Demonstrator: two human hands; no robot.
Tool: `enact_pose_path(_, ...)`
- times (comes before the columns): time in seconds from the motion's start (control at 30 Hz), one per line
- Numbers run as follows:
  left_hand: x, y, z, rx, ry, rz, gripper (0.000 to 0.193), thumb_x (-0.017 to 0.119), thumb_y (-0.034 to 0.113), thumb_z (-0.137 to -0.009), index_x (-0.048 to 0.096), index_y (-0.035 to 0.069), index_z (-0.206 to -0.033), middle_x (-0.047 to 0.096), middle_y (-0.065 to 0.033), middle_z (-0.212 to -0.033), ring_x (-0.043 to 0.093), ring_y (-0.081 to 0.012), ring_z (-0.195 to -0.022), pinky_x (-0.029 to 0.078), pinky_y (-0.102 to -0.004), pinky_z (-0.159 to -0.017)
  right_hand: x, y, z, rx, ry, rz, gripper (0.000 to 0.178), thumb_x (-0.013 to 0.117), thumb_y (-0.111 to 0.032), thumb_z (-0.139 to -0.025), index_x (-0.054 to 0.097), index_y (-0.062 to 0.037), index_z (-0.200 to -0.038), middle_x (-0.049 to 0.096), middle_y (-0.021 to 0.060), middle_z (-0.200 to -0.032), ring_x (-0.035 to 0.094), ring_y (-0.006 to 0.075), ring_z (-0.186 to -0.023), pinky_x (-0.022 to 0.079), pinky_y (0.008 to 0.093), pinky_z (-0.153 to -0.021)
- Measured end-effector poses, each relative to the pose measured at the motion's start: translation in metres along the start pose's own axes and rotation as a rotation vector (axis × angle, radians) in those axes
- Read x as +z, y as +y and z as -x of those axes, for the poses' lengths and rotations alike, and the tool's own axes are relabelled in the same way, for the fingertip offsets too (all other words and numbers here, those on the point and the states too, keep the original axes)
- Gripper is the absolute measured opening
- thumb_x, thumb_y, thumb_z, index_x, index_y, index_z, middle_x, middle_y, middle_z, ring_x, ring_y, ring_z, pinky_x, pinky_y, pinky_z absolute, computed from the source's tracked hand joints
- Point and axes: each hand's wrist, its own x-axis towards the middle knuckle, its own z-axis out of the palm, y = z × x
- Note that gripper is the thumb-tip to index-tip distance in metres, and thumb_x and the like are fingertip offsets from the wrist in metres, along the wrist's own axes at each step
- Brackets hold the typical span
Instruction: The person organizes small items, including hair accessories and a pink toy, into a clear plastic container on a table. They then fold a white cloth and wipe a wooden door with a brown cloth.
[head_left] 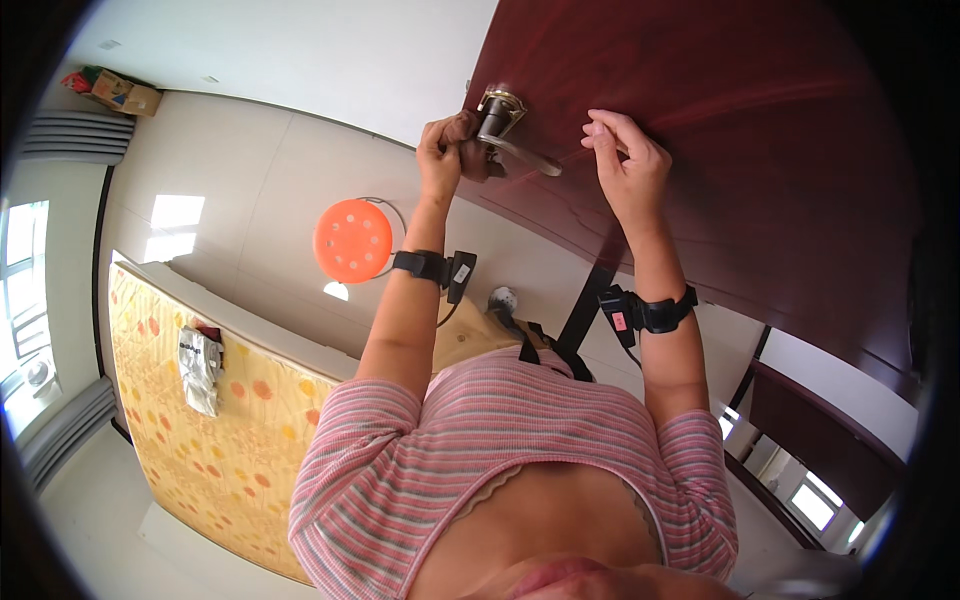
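Note:
A dark red wooden door (720, 130) fills the upper right, with a metal lever handle (530, 157) near its edge. My left hand (440, 155) is closed on a brown cloth (478, 158), which is bunched beside and behind the handle's base. Part of the cloth is hidden by my fingers and the handle. To the right of the lever, my right hand (632, 165) is held up in front of the door panel. Its fingers are bent, with the thumb and fingertips drawn together, and I see nothing in them.
A round orange stool (353, 241) stands on the pale tiled floor (270, 160) to the left. Below it is a yellow patterned mattress (220, 450) with a silver packet (200, 372) on it. A cardboard box (128, 95) sits in the far left corner, near grey curtains (75, 137).

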Motion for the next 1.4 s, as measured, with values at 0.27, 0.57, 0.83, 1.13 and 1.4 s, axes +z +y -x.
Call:
enact_pose_path(0.27,-0.008,-0.032,0.012,-0.514,0.060,0.482,0.021,0.049,-0.003,-0.079,0.056,0.000,-0.099,0.059,-0.0078,-0.091,0.057,-0.0172,-0.083,0.044,-0.0274,-0.077,0.003,0.006,0.000,-0.009,-0.015,0.020,0.010,0.055,-0.002,-0.078,0.059,-0.0022,-0.087,0.063,0.0105,-0.072,0.063,0.0192,-0.066,0.050,0.0265,-0.058)
enact_pose_path(0.57,-0.060,0.025,0.020,-0.810,-0.199,1.289,0.034,0.040,0.039,-0.088,0.051,0.007,-0.094,0.055,-0.0125,-0.088,0.054,-0.0246,-0.078,0.045,-0.0358,-0.067,0.006,0.012,-0.002,-0.022,0.004,-0.026,0.009,0.054,-0.002,-0.077,0.059,-0.0017,-0.085,0.062,0.0111,-0.071,0.062,0.0217,-0.064,0.050,0.0278,-0.059)
enact_pose_path(0.83,-0.019,-0.066,0.047,-0.741,0.222,0.678,0.037,0.053,0.006,-0.078,0.044,0.005,-0.114,0.053,-0.0106,-0.102,0.055,-0.0236,-0.087,0.047,-0.0352,-0.076,0.006,0.012,-0.002,-0.089,-0.023,0.004,0.009,0.053,-0.004,-0.077,0.058,-0.0019,-0.084,0.061,0.0125,-0.073,0.061,0.0260,-0.066,0.050,0.0310,-0.058)
enact_pose_path(1.13,0.082,-0.017,0.053,-0.687,0.374,0.758,0.015,0.058,0.008,-0.079,0.057,0.000,-0.091,0.060,-0.0070,-0.088,0.055,-0.0159,-0.078,0.045,-0.0287,-0.070,0.007,0.020,-0.001,-0.170,-0.081,0.090,0.012,0.053,-0.003,-0.080,0.058,-0.0004,-0.090,0.063,0.0116,-0.075,0.064,0.0184,-0.068,0.051,0.0268,-0.059)
enact_pose_path(1.4,0.103,0.029,0.059,-0.495,0.305,0.642,0.013,0.056,0.013,-0.081,0.057,0.000,-0.081,0.054,-0.0019,-0.075,0.049,-0.0125,-0.067,0.042,-0.0262,-0.064,0.009,0.022,-0.003,-0.191,-0.072,0.062,0.012,0.052,-0.004,-0.080,0.058,-0.0002,-0.090,0.063,0.0118,-0.075,0.064,0.0187,-0.067,0.051,0.0272,-0.058)
